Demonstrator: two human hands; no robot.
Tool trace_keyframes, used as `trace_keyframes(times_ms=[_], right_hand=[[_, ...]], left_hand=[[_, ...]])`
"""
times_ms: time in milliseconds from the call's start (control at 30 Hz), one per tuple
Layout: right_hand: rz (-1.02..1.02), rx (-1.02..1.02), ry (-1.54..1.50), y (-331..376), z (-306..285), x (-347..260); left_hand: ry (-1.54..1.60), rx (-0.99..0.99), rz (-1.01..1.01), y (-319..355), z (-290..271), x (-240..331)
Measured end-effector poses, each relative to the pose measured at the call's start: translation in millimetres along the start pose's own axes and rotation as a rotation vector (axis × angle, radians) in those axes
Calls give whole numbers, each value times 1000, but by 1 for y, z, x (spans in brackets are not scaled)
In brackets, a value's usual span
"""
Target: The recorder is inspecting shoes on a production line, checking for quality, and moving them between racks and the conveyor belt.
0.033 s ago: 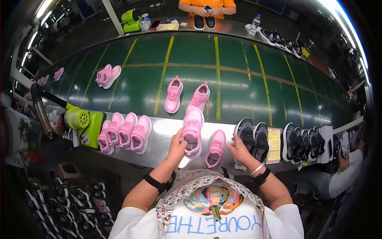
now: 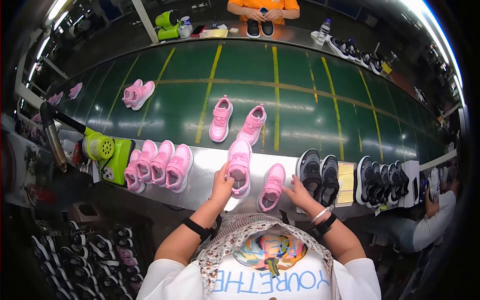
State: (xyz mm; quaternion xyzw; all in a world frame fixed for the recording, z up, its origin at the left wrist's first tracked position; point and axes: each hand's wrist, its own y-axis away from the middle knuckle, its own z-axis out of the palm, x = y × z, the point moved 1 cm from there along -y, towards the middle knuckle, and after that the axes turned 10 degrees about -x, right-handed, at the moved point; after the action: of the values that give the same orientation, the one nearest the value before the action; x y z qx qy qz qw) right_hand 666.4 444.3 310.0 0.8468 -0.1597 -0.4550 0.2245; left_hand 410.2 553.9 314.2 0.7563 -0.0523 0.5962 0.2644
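My left hand [image 2: 221,186] grips a pink child's sneaker [image 2: 240,167] by its heel end, with the thumb at the opening. That sneaker is over the metal ledge, its toe toward the belt. Beside it, a second pink sneaker [image 2: 272,184] rests on the ledge with its opening toward me. My right hand [image 2: 300,194] is open, fingers apart, just right of this second sneaker; whether a fingertip touches it I cannot tell. Beyond the ledge, two more pink sneakers, a left one [image 2: 220,120] and a right one [image 2: 252,124], stand on the green belt.
Several pink sneakers [image 2: 162,162] line the ledge at left, beside a lime-green machine [image 2: 116,160]. Black sneakers [image 2: 328,177], a yellow paper pad [image 2: 345,182] and more black shoes [image 2: 367,180] stand at right. Across the green belt [image 2: 295,110], a person in orange [image 2: 285,6] handles black shoes.
My right hand has moved slightly left and nearer the second pink sneaker. My left hand keeps hold of its sneaker, almost in place. The whole view has shifted a little.
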Motion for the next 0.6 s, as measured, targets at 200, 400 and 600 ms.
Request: trace_keyframes(times_ms=[200, 400, 600], right_hand=[[123, -481, -591, -4, 40, -17], [-108, -853, -627, -51, 71, -53], [-315, -392, -119, -116, 22, -79]], left_hand=[[-322, 200, 54, 24, -24, -71], [-174, 232, -5, 25, -52, -98], [-877, 119, 191, 55, -77, -34]])
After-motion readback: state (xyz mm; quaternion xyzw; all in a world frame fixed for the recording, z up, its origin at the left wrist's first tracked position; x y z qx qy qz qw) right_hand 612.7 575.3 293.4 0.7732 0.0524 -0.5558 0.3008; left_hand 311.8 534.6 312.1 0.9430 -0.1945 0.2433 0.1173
